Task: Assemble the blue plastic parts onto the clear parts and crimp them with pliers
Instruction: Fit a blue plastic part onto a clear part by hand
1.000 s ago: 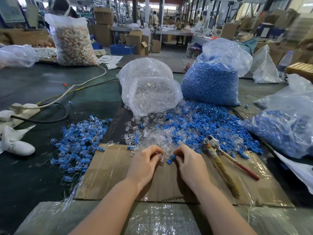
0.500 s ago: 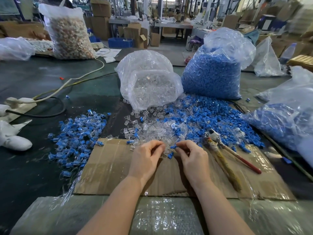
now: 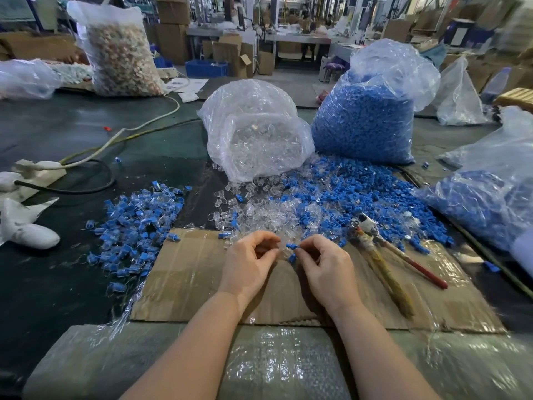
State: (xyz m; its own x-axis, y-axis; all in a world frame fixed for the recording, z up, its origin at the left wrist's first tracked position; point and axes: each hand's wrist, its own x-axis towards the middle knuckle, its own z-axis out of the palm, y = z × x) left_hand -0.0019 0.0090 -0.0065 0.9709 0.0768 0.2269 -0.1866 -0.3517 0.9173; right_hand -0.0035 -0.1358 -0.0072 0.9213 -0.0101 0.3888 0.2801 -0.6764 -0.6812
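Bare cardboard [image 3: 187, 272] is left open near both hands. Passage ahead is blocked by loose parts [image 3: 331, 197], and to the right by pliers [image 3: 386, 255].

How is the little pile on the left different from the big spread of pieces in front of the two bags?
The left pile looks like joined pieces, blue inside clear; the middle spread is loose blue and clear parts lying apart. The left pile is smaller and lies on the dark table; the spread is wider and reaches the cardboard. Both share the same two colours.

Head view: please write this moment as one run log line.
left hand: pinches clear part | right hand: pinches blue part | pliers: on cardboard, untouched
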